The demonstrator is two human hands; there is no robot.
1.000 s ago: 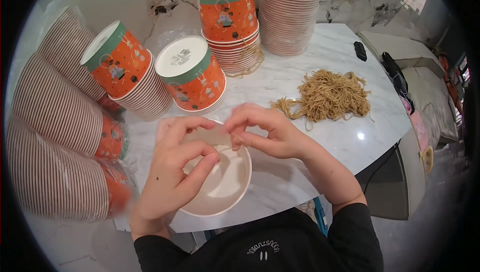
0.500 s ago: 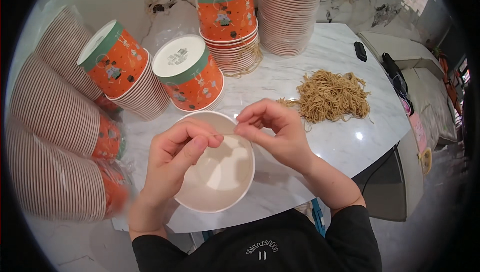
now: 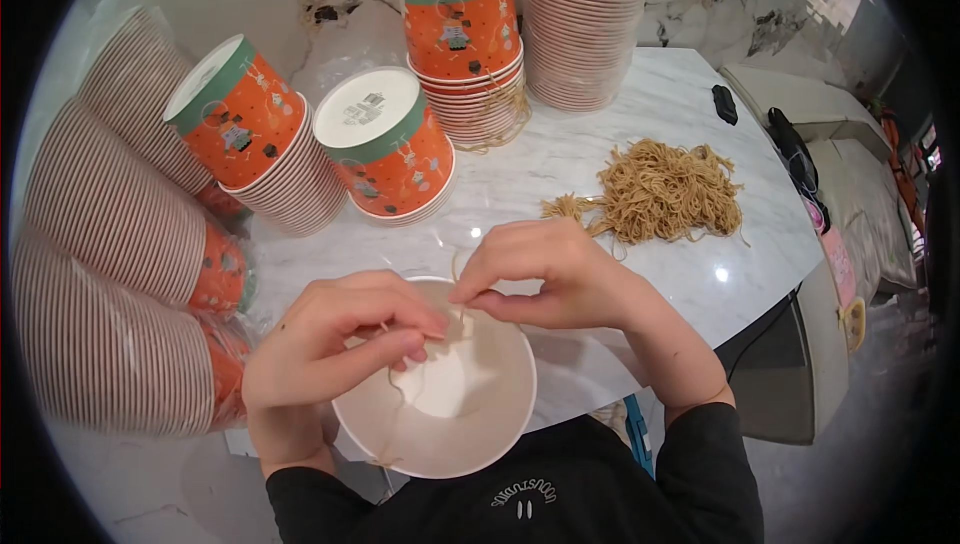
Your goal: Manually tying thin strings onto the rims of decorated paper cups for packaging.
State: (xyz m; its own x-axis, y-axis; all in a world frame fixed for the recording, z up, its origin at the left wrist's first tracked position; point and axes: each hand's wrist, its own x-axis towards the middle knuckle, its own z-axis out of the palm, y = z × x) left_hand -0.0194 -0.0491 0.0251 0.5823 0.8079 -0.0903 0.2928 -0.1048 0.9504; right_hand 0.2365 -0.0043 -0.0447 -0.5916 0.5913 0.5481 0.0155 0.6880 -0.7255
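A white-lined paper bucket [image 3: 440, 424] stands with its mouth up near the table's front edge, under both hands. My left hand [image 3: 330, 339] is over its left side, thumb and fingers pinched on a thin tan string [image 3: 398, 409] that dangles across the inside of the bucket toward the near rim. Above the far right rim, my right hand [image 3: 550, 274] also pinches; a short loop of the string shows at its fingertips. A tangled heap of tan strings [image 3: 670, 194] lies beyond it on the right, with a small clump beside it.
Upside-down orange and green paper buckets stand in stacks [image 3: 385, 159] at the back left. Plastic-wrapped bucket stacks [image 3: 115, 344] lie along the left, and another tall stack [image 3: 585, 24] rises at the back. A small black object [image 3: 724, 105] rests on the marble table [image 3: 760, 244] at far right.
The bucket has come nearer to me and slightly right. My left hand has lowered, with string now trailing from it; my right hand has turned palm-down.
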